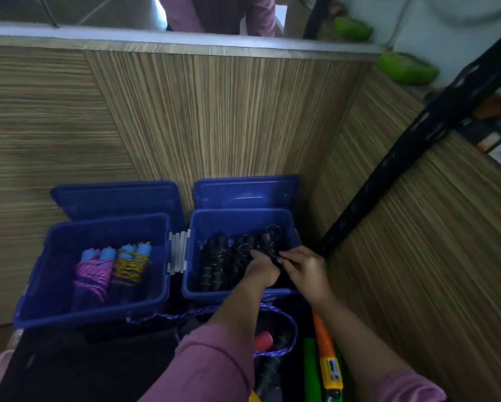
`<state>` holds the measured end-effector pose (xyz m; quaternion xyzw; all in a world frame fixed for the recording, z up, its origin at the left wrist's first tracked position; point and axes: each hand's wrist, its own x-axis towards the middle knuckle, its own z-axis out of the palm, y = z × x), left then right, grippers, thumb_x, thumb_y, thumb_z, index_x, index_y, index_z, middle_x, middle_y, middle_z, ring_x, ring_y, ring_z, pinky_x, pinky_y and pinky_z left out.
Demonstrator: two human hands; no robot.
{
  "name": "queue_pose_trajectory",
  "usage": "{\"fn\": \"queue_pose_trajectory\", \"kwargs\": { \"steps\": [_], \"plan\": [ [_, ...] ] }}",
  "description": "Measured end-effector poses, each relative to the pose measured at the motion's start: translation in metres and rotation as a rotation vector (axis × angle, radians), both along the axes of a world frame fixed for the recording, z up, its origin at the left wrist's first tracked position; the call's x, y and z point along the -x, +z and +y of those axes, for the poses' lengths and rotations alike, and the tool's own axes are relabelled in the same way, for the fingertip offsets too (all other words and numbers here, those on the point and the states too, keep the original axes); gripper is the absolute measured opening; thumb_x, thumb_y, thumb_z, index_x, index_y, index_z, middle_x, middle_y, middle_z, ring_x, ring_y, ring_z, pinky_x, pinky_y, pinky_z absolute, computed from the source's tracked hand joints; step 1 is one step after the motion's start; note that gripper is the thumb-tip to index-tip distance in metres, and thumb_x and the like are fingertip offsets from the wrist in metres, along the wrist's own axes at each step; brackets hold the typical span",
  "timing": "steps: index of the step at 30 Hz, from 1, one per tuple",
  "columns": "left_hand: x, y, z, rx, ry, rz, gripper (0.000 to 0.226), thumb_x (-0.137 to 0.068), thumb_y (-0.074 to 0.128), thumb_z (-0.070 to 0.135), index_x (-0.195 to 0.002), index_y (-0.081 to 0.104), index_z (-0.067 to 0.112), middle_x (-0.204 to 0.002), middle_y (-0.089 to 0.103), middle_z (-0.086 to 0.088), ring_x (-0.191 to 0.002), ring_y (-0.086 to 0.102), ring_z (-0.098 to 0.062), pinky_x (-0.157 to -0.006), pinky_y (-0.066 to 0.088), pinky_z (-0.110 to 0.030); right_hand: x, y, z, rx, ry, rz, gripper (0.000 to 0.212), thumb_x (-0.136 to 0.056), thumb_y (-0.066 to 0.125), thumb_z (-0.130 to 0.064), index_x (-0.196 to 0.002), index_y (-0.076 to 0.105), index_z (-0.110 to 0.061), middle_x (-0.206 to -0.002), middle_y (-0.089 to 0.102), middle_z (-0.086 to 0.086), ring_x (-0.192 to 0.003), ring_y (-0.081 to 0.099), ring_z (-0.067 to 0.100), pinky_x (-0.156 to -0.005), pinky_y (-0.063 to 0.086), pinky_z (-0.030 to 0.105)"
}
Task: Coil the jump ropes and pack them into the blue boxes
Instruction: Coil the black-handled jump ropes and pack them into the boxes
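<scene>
- Left blue box: holds two coiled jump ropes with light-blue handles, lying side by side against the middle of its floor. One is the pink-wrapped rope, the other the orange-and-green-wrapped rope; the two touch. Much bare floor shows around them.
- Right blue box: holds several dark coiled ropes standing in a row from the left wall toward the right wall. Exact count cannot be told; dark on dark.
- Both lids are hinged back against the wood-grain panel behind the boxes.
- Left hand is inside the right box, near its front rim, fingers curled down on a dark rope bundle at the right end of the row.
- Right hand is just beside it, fingers pinched narrow on what looks like a thin cord end of the same bundle; blur hides the detail.
- Judgement: the step in hand is seating or tucking one more dark rope into the right box.
- Left to do: a loose purple braided rope loops uncoiled in front of the boxes, with a red handle inside the loop; orange handle and green handle lie nearby, at the lower edge of view.
- Judgement: roughly mid-task; both boxes have room.
</scene>
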<state>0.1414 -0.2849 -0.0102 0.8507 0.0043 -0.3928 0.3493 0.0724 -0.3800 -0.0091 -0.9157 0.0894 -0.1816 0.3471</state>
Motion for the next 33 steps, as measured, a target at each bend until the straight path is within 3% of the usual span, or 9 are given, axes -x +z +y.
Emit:
{"fn": "queue_pose_trajectory", "kwargs": {
  "steps": [4, 8, 13, 18, 20, 22, 25, 28, 33],
  "plan": [
    [-0.003, -0.004, -0.003, 0.093, 0.070, 0.043, 0.084, -0.093, 0.055, 0.033, -0.145, -0.002, 0.000, -0.135, 0.050, -0.017, -0.117, 0.052, -0.026, -0.095, 0.043, -0.030, 0.001, -0.002, -0.003, -0.051, -0.019, -0.035, 0.019, -0.074, 0.075, 0.002, -0.092, 0.075, 0.000, -0.082, 0.068, 0.007, -0.077, 0.059, 0.002, -0.077, 0.039, -0.002],
    [-0.002, -0.007, 0.004, 0.266, 0.185, 0.080, 0.109, -0.075, 0.071, 0.045, -0.146, -0.004, 0.008, -0.135, 0.048, -0.014, -0.118, 0.052, -0.024, -0.099, 0.044, -0.031, -0.005, 0.008, -0.004, -0.214, -0.099, 0.001, 0.015, -0.078, 0.075, -0.007, -0.093, 0.076, -0.006, -0.080, 0.061, -0.011, -0.079, 0.062, 0.011, -0.076, 0.043, 0.007],
    [-0.001, 0.010, 0.026, 0.233, 0.167, -0.075, 0.090, -0.070, 0.069, 0.052, -0.139, 0.018, 0.023, -0.129, 0.047, -0.012, -0.111, 0.054, -0.028, -0.093, 0.045, -0.033, -0.015, 0.040, 0.007, -0.240, 0.039, 0.009, 0.012, -0.071, 0.081, -0.014, -0.080, 0.076, -0.008, -0.076, 0.062, -0.012, -0.074, 0.062, 0.003, -0.072, 0.047, 0.014],
    [0.001, 0.031, 0.076, 0.177, -0.034, -0.373, 0.061, -0.077, 0.065, 0.037, -0.127, 0.032, 0.026, -0.110, 0.057, -0.012, -0.100, 0.058, -0.034, -0.075, 0.045, -0.033, -0.032, 0.072, 0.025, -0.225, 0.293, 0.121, 0.012, -0.068, 0.084, -0.015, -0.064, 0.072, -0.017, -0.122, 0.063, -0.014, -0.104, 0.056, 0.002, -0.094, 0.038, 0.018],
    [0.003, 0.042, 0.097, 0.124, -0.127, -0.464, 0.058, -0.079, 0.062, 0.034, -0.128, 0.032, 0.029, -0.100, 0.062, -0.006, -0.092, 0.061, -0.031, -0.070, 0.046, -0.034, -0.040, 0.086, 0.038, -0.338, 0.373, 0.200, 0.019, -0.071, 0.081, -0.009, -0.061, 0.067, -0.019, -0.119, 0.066, -0.008, -0.106, 0.058, 0.004, -0.090, 0.041, 0.014],
    [0.005, 0.053, 0.115, 0.025, -0.203, -0.564, 0.055, -0.079, 0.059, 0.036, -0.126, 0.030, 0.034, -0.092, 0.060, -0.001, -0.088, 0.062, -0.030, -0.065, 0.045, -0.034, -0.046, 0.094, 0.052, -0.458, 0.431, 0.253, 0.020, -0.073, 0.078, -0.004, -0.061, 0.064, -0.012, -0.102, 0.071, 0.002, -0.094, 0.064, 0.006, -0.079, 0.047, 0.014],
    [0.009, 0.059, 0.144, -0.004, -0.180, -0.648, 0.060, -0.078, 0.058, 0.036, -0.130, 0.029, 0.035, -0.100, 0.061, -0.002, -0.092, 0.061, -0.031, -0.070, 0.048, -0.036, -0.051, 0.101, 0.069, -0.471, 0.450, 0.219, 0.017, -0.072, 0.080, -0.008, -0.067, 0.065, -0.002, -0.086, 0.067, 0.007, -0.083, 0.063, 0.012, -0.080, 0.049, 0.024],
    [0.010, 0.059, 0.180, 0.032, -0.092, -0.643, 0.078, -0.076, 0.057, 0.039, -0.146, 0.023, 0.033, -0.117, 0.060, -0.006, -0.106, 0.058, -0.030, -0.080, 0.048, -0.035, -0.051, 0.106, 0.082, -0.502, 0.423, 0.147, 0.006, -0.078, 0.075, -0.011, -0.078, 0.073, -0.006, -0.087, 0.064, 0.003, -0.084, 0.062, 0.009, -0.082, 0.048, 0.022],
    [0.020, 0.066, 0.225, -0.046, -0.273, -0.711, 0.090, -0.073, 0.056, 0.057, -0.150, 0.016, 0.034, -0.131, 0.055, -0.001, -0.119, 0.053, -0.022, -0.094, 0.045, -0.032, -0.051, 0.112, 0.112, -0.421, 0.486, 0.196, 0.007, -0.085, 0.068, -0.008, -0.085, 0.075, -0.006, -0.088, 0.067, 0.003, -0.085, 0.063, 0.012, -0.082, 0.049, 0.026]
  ]
}}
